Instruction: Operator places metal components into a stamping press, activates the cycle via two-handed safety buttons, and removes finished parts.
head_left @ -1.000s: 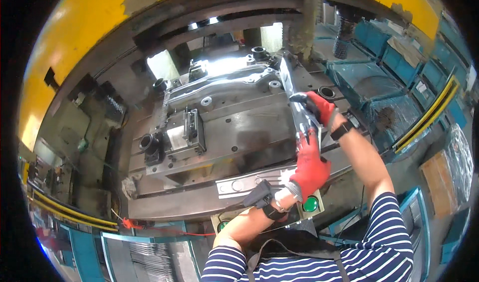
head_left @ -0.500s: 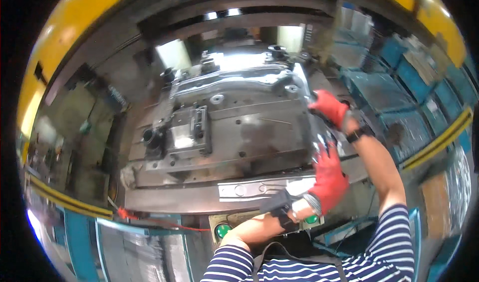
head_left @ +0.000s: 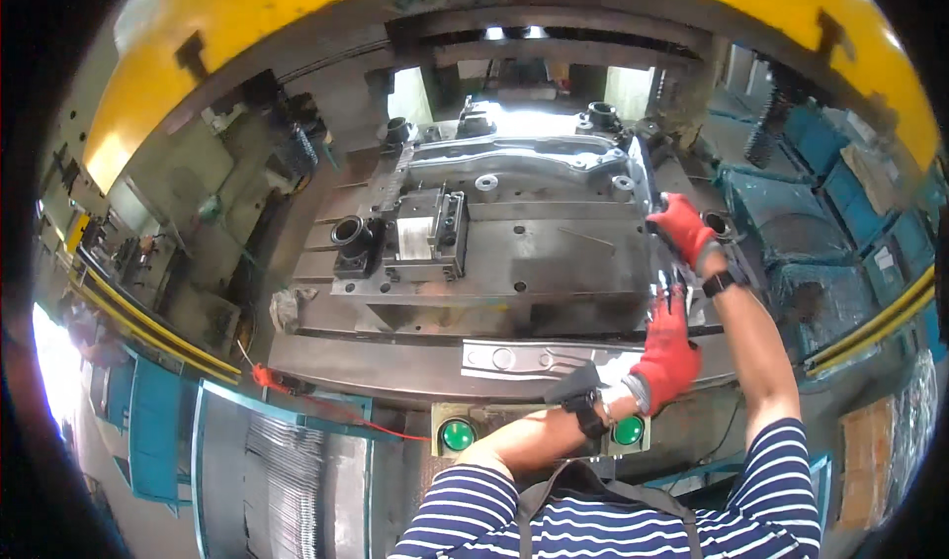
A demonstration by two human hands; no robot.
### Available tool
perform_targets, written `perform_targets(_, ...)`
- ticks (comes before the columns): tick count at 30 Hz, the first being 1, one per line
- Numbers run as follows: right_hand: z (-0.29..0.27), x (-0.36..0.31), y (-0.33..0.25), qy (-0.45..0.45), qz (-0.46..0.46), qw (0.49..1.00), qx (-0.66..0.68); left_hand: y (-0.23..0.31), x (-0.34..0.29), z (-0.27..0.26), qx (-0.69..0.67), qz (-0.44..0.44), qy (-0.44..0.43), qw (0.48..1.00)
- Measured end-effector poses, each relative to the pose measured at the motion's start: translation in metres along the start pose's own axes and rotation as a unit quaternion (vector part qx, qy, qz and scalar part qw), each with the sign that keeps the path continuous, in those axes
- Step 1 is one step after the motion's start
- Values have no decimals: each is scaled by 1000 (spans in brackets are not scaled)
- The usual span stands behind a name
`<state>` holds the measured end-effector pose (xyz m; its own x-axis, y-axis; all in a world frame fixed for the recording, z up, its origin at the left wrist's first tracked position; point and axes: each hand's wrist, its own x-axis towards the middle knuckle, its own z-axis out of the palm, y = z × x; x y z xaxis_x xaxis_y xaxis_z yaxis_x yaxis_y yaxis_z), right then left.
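Note:
A long, narrow sheet-metal part (head_left: 642,175) stands tilted along the right side of the press die (head_left: 534,248), its far end close to the die's right back corner. My right hand (head_left: 684,231), in a red glove, grips it around the middle with closed fingers. Nearer to me, my left hand (head_left: 669,349), also red-gloved, reaches across to the part's near end with dark-tipped fingers around its edge; the exact grip is partly hidden. Another shiny stamped metal strip (head_left: 539,359) lies flat on the front ledge, its right end behind my left forearm.
A formed metal piece (head_left: 514,154) rests across the back of the die. Guide bushings (head_left: 353,238) and a raised block (head_left: 430,228) stand at left. A box with green buttons (head_left: 457,434) sits before me. A blue rack (head_left: 282,480) holds stacked sheets; wrapped blue bins (head_left: 776,213) stand right.
The whole view has swung left, so the die appears further right. Both hands remain on the long metal part, which seems slightly nearer and further left against the die.

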<state>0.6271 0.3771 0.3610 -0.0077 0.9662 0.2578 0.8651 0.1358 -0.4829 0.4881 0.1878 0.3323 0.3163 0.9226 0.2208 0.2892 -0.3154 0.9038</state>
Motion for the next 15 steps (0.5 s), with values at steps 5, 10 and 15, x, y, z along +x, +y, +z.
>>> perform_targets(5, -10, -24, -5, 60, 56, 996, -20, 9, -18, -19, -2, 41, -41, 998)
perform_targets(10, -37, -130, -28, 62, -111, 987, 103, -13, -95, -38, -17, 110, -211, 971)
perform_targets(15, -34, -213, -80, -106, -165, 981, -11, -97, -161, -80, -117, -81, -22, 990)
